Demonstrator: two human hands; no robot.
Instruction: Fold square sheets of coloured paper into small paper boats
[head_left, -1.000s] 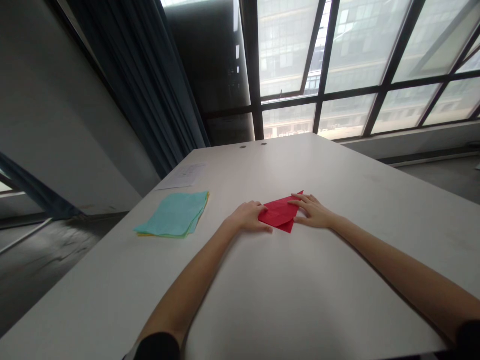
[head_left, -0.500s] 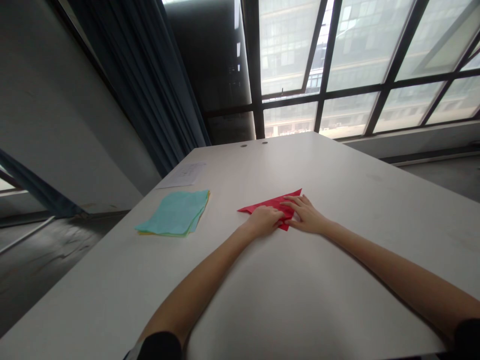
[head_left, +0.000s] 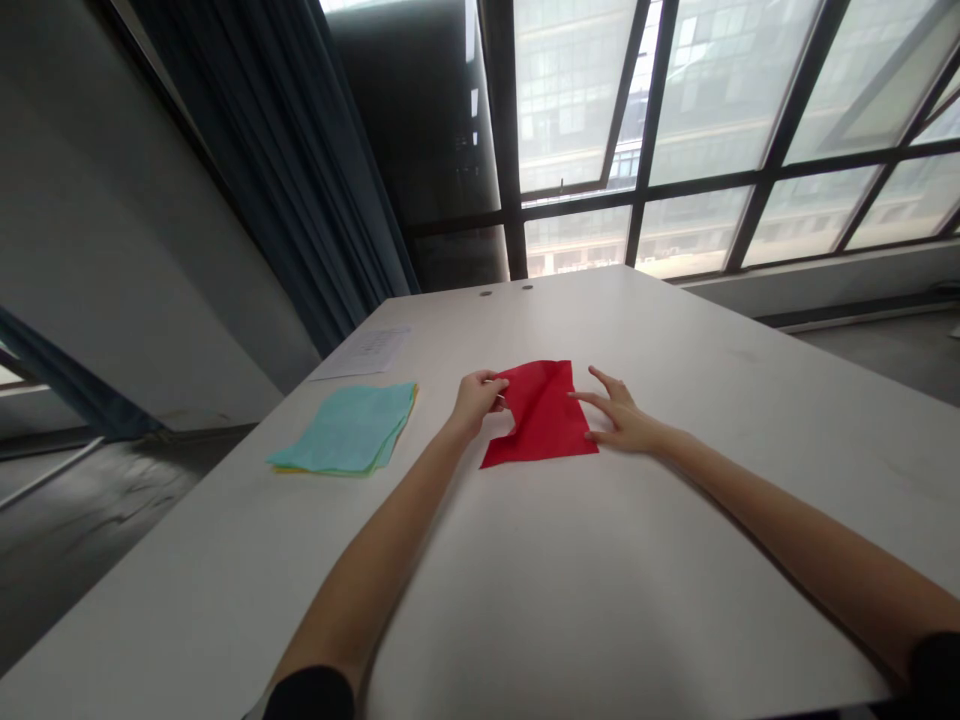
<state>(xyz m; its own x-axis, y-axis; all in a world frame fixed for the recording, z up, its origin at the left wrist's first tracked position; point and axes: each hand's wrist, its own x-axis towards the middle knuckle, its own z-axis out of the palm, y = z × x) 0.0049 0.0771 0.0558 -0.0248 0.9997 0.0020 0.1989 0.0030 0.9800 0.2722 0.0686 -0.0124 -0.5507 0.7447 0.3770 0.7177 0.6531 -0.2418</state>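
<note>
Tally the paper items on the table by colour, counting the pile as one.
red sheet: 1
teal-topped stack: 1 (sheets inside cannot be counted)
white printed sheet: 1
Total: 3

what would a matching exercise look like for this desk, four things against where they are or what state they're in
Things:
1. left hand
2. right hand
3. teal-topped paper stack
4. white sheet

Places or states:
a. open, fingers spread, at the right edge of the red paper
b. near the left edge of the table, beyond the stack
c. pinching the red paper's raised left edge
d. lying flat to the left of the red paper, untouched

Pairs: 1-c, 2-a, 3-d, 4-b
</note>
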